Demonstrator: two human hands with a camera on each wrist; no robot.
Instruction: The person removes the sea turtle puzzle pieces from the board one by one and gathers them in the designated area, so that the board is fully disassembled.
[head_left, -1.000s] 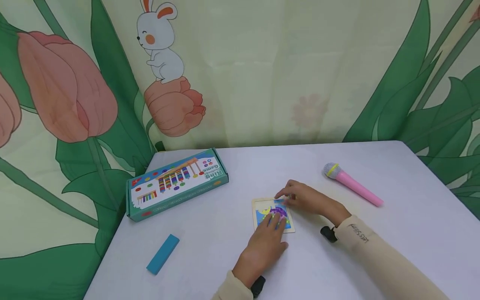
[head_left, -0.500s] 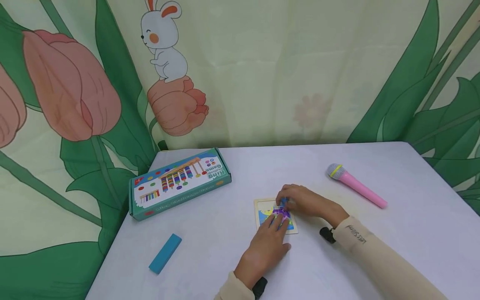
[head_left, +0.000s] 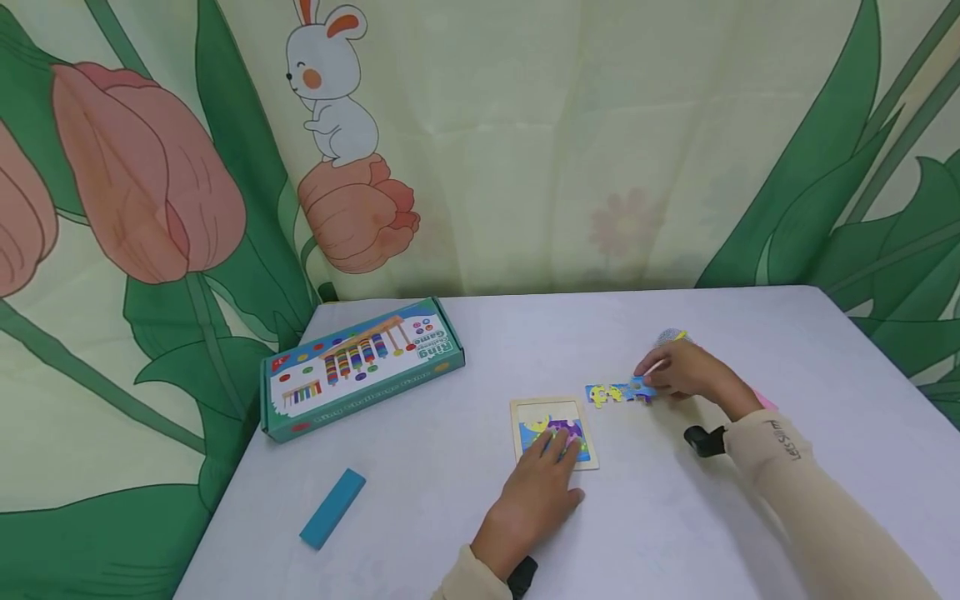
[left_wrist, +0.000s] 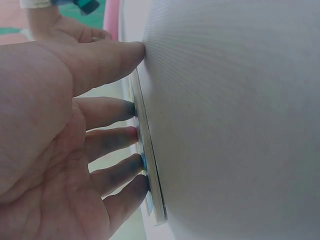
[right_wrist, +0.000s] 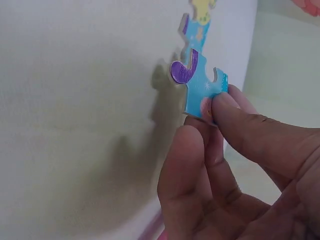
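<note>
A small wooden-framed jigsaw puzzle lies on the table, its upper part bare and its lower part filled with purple, blue and yellow pieces. My left hand rests its extended fingertips on that lower part, covering some of it. In the left wrist view the fingers touch the board's face, with the thumb at its near end. Right of the board, my right hand pinches a blue and purple puzzle piece between thumb and fingers, just above the tabletop. Other yellow and blue puzzle pieces lie beside it.
A pink toy microphone lies behind my right hand, mostly hidden by it. At the back left stands a green toy box. A blue block lies front left. A printed curtain hangs behind the white table.
My right hand has moved from the board's top right corner to the right, taking a puzzle piece out. Loose pieces now show beside the board. The left hand stays put.
</note>
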